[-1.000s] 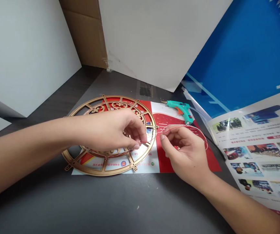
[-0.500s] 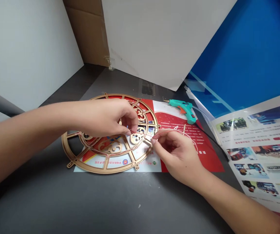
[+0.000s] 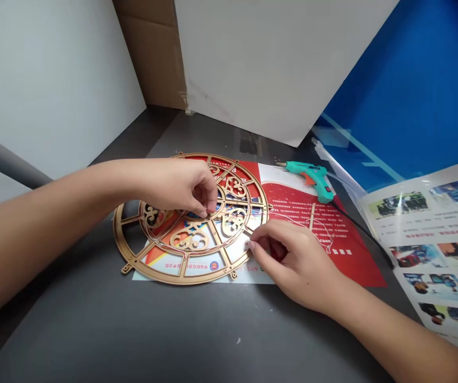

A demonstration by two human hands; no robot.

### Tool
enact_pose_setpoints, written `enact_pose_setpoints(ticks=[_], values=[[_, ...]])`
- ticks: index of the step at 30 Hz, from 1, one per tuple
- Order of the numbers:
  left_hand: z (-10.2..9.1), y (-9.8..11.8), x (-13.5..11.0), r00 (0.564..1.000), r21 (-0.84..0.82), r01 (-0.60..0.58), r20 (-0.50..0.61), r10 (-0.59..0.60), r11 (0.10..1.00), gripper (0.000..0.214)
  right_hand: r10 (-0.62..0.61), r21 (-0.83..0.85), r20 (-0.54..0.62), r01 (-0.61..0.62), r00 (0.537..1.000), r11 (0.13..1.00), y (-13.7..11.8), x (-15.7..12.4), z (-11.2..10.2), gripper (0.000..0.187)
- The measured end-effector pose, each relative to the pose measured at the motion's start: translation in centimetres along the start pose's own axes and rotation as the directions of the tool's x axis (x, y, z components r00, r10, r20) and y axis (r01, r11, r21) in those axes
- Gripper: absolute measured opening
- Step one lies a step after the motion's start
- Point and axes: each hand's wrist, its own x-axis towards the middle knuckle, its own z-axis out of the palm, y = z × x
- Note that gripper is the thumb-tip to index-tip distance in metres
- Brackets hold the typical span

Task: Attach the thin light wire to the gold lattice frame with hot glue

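Observation:
A round gold-coloured frame (image 3: 181, 275), like a wheel with spokes and scroll cut-outs, lies flat on printed sheets. My left hand (image 3: 184, 186) reaches over its middle, thumb and forefinger pinched on what looks like a thin wire (image 3: 279, 214) near the inner ring. That pale reddish wire runs right across the frame and curls in a loose loop over the red paper. At the frame's right edge is my right hand (image 3: 296, 260), its thumb and forefinger drawn together by the rim. Whatever sits between those fingertips is too small to make out.
A teal glue gun (image 3: 310, 178) with an orange trigger lies at the back right, its black cord (image 3: 366, 234) trailing right. A thin stick (image 3: 313, 215) rests on the red sheet (image 3: 356, 266). White panels (image 3: 276, 64) and a blue board (image 3: 416, 96) stand around the dark table (image 3: 173, 330).
My right hand has come slightly down and away from the wire, which now lies behind it. My left hand has shifted a little toward the frame's centre. The whole view has slid slightly.

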Motion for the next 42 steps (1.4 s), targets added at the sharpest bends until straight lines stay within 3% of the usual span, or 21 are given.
enact_pose_setpoints(ticks=[8, 14, 19, 25, 32, 38, 42], values=[[0.4, 0.8, -0.1, 1.0, 0.018, 0.002, -0.003, -0.002, 1.0, 0.009, -0.035, -0.018, 0.023, 0.035, 0.999, 0.999, -0.2, -0.1, -0.5, 0.006], [0.7, 0.9, -0.1, 0.996, 0.089, -0.059, -0.062, 0.065, 0.994, 0.009, -0.089, -0.037, 0.051, 0.091, 0.995, 0.995, -0.2, -0.5, -0.7, 0.005], [0.6, 0.9, -0.3, 0.999, 0.149, -0.004, -0.043, 0.01, 0.989, 0.015, -0.071, -0.038, 0.059, 0.073, 0.996, 0.997, -0.1, -0.5, -0.7, 0.004], [0.1, 1.2, -1.0, 1.0, 0.122, 0.008, 0.024, -0.011, 0.993, 0.018, -0.067, -0.087, 0.153, 0.081, 0.986, 0.993, -0.3, -0.7, -1.2, 0.012], [0.2, 1.1, -1.0, 1.0, 0.154, -0.001, -0.009, 0.003, 0.988, 0.02, -0.075, -0.167, 0.209, 0.111, 0.975, 0.98, -0.2, -0.9, -1.1, 0.016], [0.2, 2.0, -1.2, 0.997, 0.181, 0.067, -0.043, -0.06, 0.981, 0.015, -0.093, -0.177, 0.214, 0.132, 0.972, 0.975, 0.0, -0.8, -1.1, 0.015], [0.5, 1.2, -1.1, 0.998, 0.216, 0.037, -0.064, -0.024, 0.976, 0.012, -0.09, -0.19, 0.223, 0.133, 0.971, 0.973, 0.1, -0.8, -1.1, 0.016]])
